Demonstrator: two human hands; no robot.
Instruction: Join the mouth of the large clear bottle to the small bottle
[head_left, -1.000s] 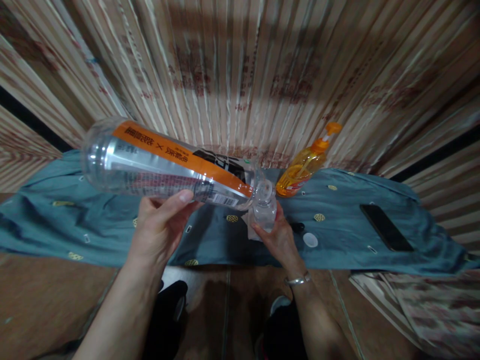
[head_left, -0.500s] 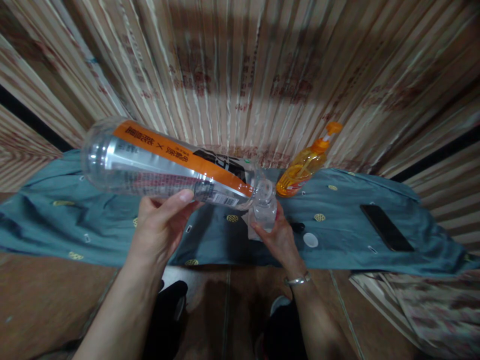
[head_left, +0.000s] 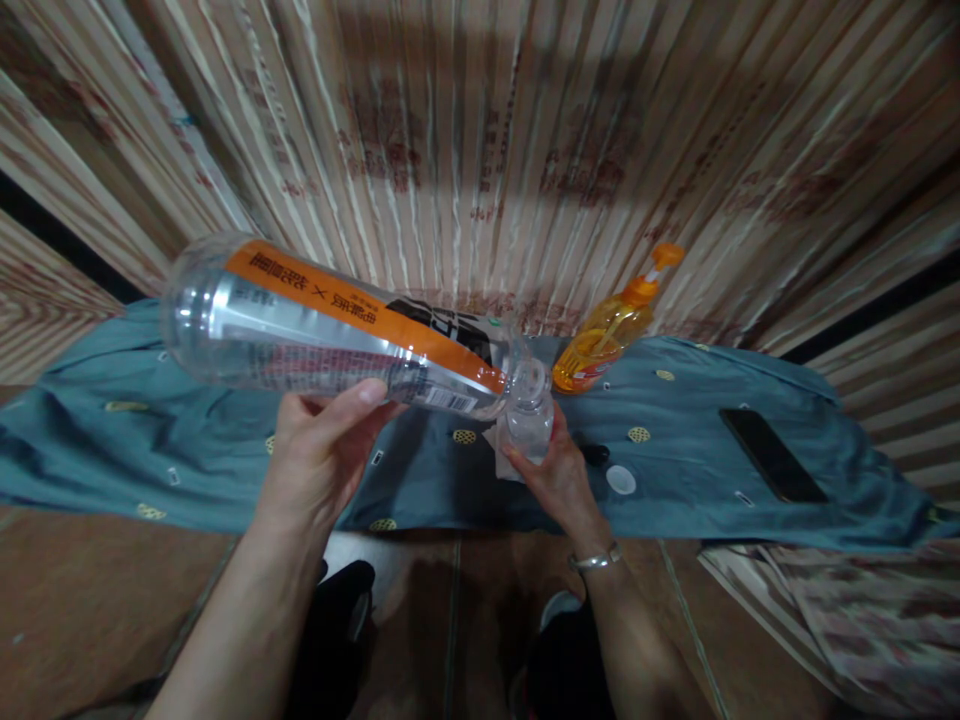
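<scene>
My left hand [head_left: 322, 440] is closed around a large clear plastic bottle [head_left: 337, 330] with an orange and silver label. The bottle is tipped nearly level, its neck pointing right and slightly down. In my right hand [head_left: 555, 465] is a small clear plastic bottle [head_left: 529, 420], held under the large bottle's mouth. The two mouths meet or overlap; whether they touch I cannot tell, nor whether liquid is passing between them. Behind the small bottle shows a piece of white paper [head_left: 507, 465]. A round white cap [head_left: 621, 480] lies just right of my right hand.
An orange pump bottle [head_left: 607, 335] with amber liquid stands at the back of the green cloth [head_left: 427, 480]. A black phone [head_left: 772, 455] lies on the cloth at the right. A small black object [head_left: 597, 455] sits near the white cap. A pleated curtain [head_left: 450, 130] hangs behind.
</scene>
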